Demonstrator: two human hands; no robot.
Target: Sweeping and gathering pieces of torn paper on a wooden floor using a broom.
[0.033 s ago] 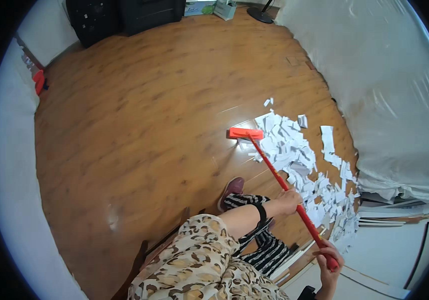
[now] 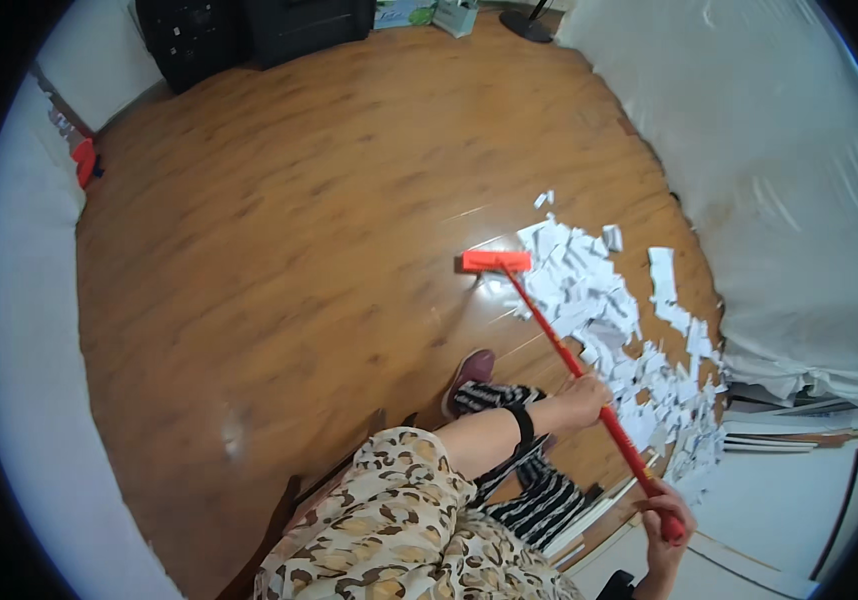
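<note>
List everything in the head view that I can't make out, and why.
All in the head view:
Underside of the red tool head: hidden by its top.
Palm of the left hand: hidden by its own back, wrapped around the red pole.
Upper part of the black stand: cut off by the top edge.
Any marks on the paper scraps: too small.

Moderate indoor light; pale glare on wooden floor; corners black, edges curved.

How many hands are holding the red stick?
2. The left hand grips partway along the red stick, and the right hand holds it near the top end. Some fingers are hidden.
</note>
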